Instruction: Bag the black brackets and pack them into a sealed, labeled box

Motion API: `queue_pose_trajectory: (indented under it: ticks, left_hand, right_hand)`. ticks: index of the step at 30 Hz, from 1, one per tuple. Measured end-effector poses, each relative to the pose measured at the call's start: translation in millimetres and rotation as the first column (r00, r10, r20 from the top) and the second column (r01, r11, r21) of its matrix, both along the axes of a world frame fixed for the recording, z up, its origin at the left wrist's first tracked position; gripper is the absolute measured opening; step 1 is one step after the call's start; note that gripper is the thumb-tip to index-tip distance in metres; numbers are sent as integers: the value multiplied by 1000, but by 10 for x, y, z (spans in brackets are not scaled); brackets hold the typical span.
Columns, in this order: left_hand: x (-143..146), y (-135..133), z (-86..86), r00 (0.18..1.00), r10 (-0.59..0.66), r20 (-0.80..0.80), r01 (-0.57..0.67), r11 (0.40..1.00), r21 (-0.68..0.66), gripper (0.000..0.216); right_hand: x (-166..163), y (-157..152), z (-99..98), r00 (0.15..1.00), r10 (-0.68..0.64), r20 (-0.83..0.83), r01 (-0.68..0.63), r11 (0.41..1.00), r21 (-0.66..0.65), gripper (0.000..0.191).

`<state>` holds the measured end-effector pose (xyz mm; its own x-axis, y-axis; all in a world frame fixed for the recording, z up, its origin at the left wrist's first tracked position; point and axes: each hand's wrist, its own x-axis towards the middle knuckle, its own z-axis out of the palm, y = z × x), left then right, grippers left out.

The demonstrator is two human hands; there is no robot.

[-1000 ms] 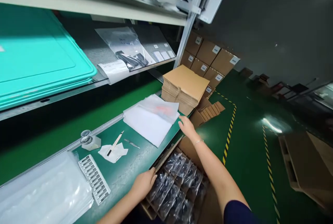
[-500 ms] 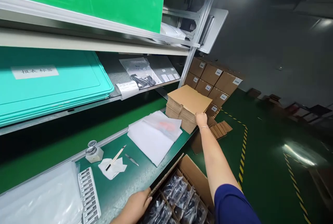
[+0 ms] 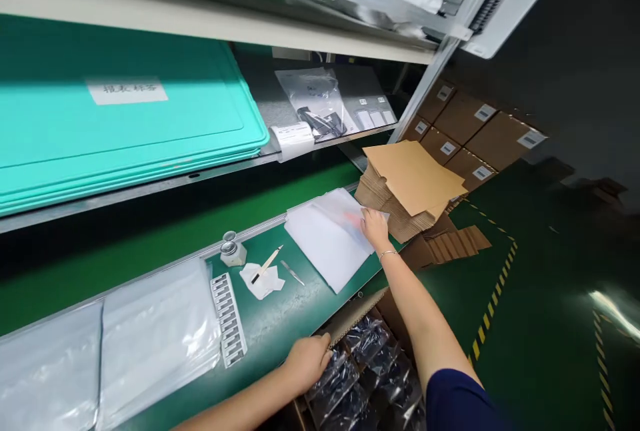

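Right hand [image 3: 374, 227] on one white sheet stack [image 3: 327, 239]

the foam sheets [image 3: 327, 237] lie on the desk [image 3: 270, 324], the flat boxes [image 3: 410, 184] right of them, the open box [image 3: 370, 364] below the desk's edge.

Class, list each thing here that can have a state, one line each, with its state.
Box, open, holding bagged parts.
Cardboard stack, flattened, top sheet skewed.
Sheets, lying flat, piled.
Trays, stacked.
Bottle, upright.
Left hand, curled on the box rim.
Right hand, fingertips down on the sheets.
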<state>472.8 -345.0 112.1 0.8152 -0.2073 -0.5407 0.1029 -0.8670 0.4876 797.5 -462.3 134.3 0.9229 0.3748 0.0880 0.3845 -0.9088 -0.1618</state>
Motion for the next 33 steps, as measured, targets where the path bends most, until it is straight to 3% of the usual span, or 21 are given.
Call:
queue_pose_trajectory:
  ticks: [4,6,12,16,19,22,25,28,30,33]
  left_hand:
    - [12,37,-52,1000,-1,-6,1,999,-45,28]
    - [18,46,-58,1000,-1,-22,0,998,-62,29]
    - [27,25,-14,998,19,-54,-24,995,-92,30]
    - [25,9,9,998,-1,-59,-6,992,-123,33]
    - [6,5,15,998,3,-62,-13,988,-152,32]
    - [-39,15,23,999,17,-30,-23,972,-234,36]
    - [-48,94,10,995,95,18,-79,907,-413,48]
    - [65,307,-81,945,326,8,-261,772,-580,42]
    - [205,515,-209,873,487,-18,-398,690,-605,32]
    - [441,821,-480,800,598,-52,-525,655,-544,25]
  right_hand:
    - [126,47,-194,980,-166,-106,168,986,9,40]
    - [198,-12,-252,970,-166,-181,172,985,18,35]
    - [-106,-47,-471,905,87,-417,-67,996,61,21]
    - [-300,-121,-430,802,231,-551,-257,966,30,17]
    - [-176,-85,-353,817,253,-518,-298,955,-5,25]
    - [-125,155,-476,830,291,-476,-357,933,-52,33]
    - [-390,488,-789,771,364,-522,-490,863,-121,42]
    - [-766,693,-1050,755,395,-524,-567,794,-218,60]
    - [-908,717,-1134,762,407,-504,-589,759,-277,53]
    - [-911,661,-1180,759,415,-502,-614,713,-339,26]
